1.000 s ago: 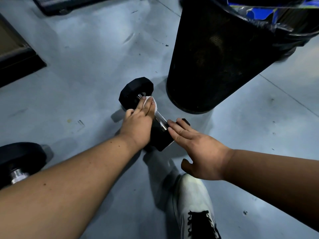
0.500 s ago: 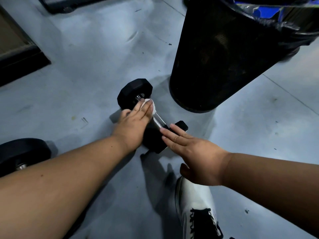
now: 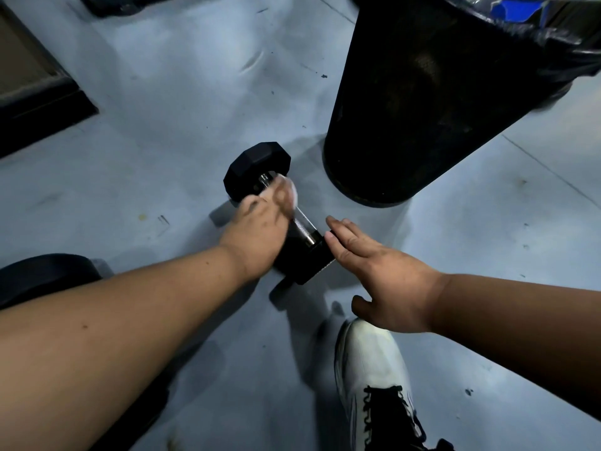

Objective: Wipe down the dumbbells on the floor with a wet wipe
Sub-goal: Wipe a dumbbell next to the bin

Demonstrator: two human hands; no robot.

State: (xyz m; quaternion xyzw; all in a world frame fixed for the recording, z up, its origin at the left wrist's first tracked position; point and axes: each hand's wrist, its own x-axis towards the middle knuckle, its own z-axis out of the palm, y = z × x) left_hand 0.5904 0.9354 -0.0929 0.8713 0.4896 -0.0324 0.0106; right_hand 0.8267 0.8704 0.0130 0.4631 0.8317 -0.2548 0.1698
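A black hex dumbbell [image 3: 257, 167] with a chrome handle lies on the grey floor in the middle of the head view. My left hand [image 3: 257, 232] presses a white wet wipe [image 3: 292, 190] onto the far part of the handle, close to the far head; the hand is motion-blurred. My right hand [image 3: 383, 271] rests flat, fingers together, on the near black head of the same dumbbell. A second black dumbbell [image 3: 42, 275] sits at the left edge, mostly hidden behind my left forearm.
A tall black bin [image 3: 422, 109] with a bin liner stands just right of the far dumbbell head. My white shoe [image 3: 374, 362] is on the floor below my right hand. Dark equipment bases [image 3: 39, 102] lie at the upper left.
My left hand with the wipe has slid along the handle toward the far head. My right hand stays on the near head. The view has shifted slightly.
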